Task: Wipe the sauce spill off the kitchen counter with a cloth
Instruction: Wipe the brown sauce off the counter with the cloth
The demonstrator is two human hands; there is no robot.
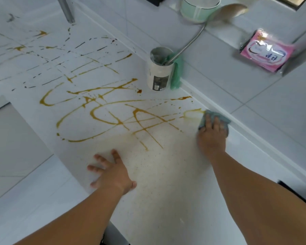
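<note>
Right hand (212,137) fingers (216,123) laid nearly straight on a blue-grey cloth (217,117), pressing it flat at the back edge of the table (166,209), just beside the raised white lip. Left hand (111,172) holding nothing, fingers spread wide, palm flat near the front edge of the table. Brown-yellow sauce (102,110) in thin crossing lines and loops over the middle and left of the table, nearest strand touching the cloth. Pale smeared patch between the two hands. White cup (159,76) upright by the back edge, well apart from the cloth, holding a long-handled ladle (189,44); green rag (177,73) draped beside it. Pink packet (267,50) on the ledge behind.
</note>
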